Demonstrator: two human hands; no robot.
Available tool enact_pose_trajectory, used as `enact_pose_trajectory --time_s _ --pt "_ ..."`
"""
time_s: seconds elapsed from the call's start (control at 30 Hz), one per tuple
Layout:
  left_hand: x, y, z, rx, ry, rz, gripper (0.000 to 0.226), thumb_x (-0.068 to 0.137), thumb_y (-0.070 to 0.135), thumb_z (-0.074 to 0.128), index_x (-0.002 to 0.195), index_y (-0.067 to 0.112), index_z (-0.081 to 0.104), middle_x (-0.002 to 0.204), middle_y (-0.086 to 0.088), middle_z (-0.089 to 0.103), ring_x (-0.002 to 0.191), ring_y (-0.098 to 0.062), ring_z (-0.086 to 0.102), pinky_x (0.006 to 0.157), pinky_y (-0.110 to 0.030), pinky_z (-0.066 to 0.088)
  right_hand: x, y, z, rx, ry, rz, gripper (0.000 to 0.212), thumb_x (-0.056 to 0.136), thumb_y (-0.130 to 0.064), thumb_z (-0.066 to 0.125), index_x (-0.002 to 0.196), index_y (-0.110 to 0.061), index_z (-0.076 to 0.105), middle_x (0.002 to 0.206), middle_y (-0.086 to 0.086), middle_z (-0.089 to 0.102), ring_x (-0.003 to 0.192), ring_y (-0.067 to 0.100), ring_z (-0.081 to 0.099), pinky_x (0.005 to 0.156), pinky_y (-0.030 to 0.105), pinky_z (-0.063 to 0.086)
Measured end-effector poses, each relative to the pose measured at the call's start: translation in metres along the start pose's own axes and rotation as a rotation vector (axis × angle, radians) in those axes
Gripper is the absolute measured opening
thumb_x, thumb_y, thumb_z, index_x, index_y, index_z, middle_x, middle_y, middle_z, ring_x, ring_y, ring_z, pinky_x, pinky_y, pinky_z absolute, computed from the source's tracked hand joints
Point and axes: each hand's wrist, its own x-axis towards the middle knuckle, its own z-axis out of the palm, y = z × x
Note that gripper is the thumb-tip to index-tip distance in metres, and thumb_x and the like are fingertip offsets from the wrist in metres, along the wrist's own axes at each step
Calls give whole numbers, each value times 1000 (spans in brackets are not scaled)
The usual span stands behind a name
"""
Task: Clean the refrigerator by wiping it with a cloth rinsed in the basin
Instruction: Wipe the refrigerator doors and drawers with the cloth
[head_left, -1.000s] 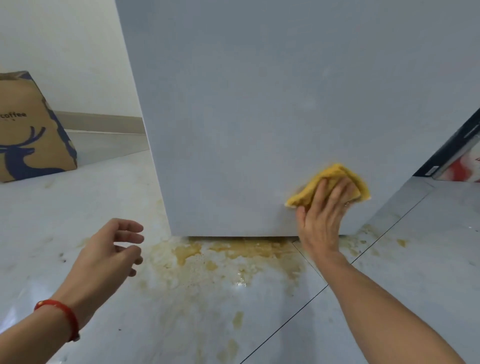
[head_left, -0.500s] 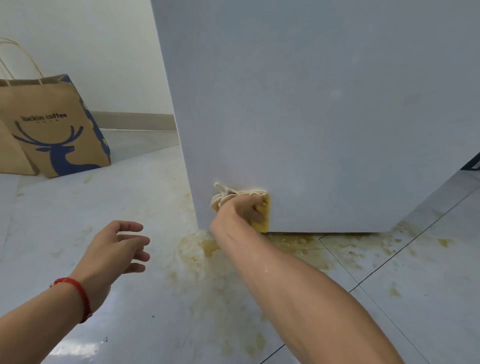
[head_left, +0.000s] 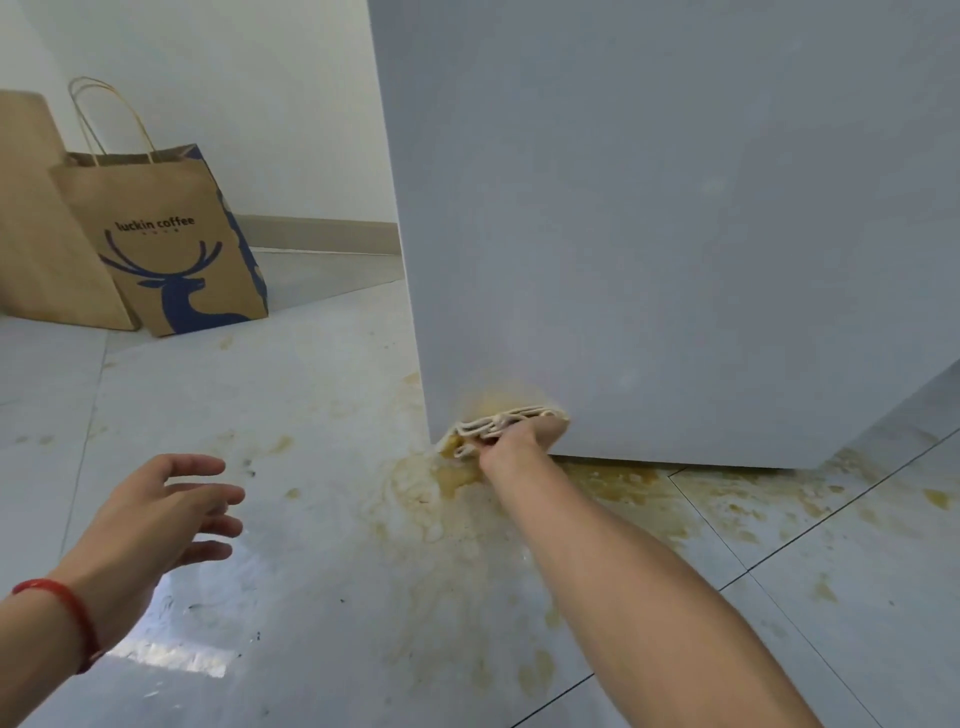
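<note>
Stained floor tiles (head_left: 322, 415); right hand (head_left: 506, 441) presses bunched cloth (head_left: 498, 423) on refrigerator (head_left: 675, 234) bottom-left corner, left hand (head_left: 156, 512) spread, well apart.

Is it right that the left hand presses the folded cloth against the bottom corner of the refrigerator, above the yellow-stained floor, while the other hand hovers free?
Not quite: the head view shows the right hand pressing the folded cloth against the refrigerator at its bottom corner, above the yellow-stained floor. The left hand hovers free.
</note>
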Motion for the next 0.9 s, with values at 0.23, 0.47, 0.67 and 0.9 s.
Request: enact_pose_trajectory --time_s 0.23,0.47,0.67,0.9 --pt "1 9 -5 -49 -6 -39 30 97 -6 52 125 6 56 110 -20 70 83 -33 65 68 -42 56 18 -25 -20 -112 187 -159 45 93 -59 36 80 -18 49 95 9 58 93 23 65 73 28 46" --pt "4 13 11 -73 -29 -85 29 98 -4 53 126 5 54 113 -23 69 83 -34 65 68 -43 56 -9 61 26 107 -59 91 67 101 -61 35 154 -21 42 161 7 40 144 35 43 122 53 31" --pt "7 19 -17 -78 10 -91 30 98 -3 54 125 9 57 110 -19 71 88 -34 66 71 -43 56 4 136 32 -91 -191 133 39 102 -38 40 99 -16 71 128 14 69 122 35 64 115 57 42" --pt "-19 11 -93 -25 139 -177 22 97 -3 58 115 8 61 107 -23 69 80 -33 63 69 -42 55 -105 182 19 -551 -700 586 64 99 -46 33 128 -3 70 129 19 71 117 36 69 104 50 52"
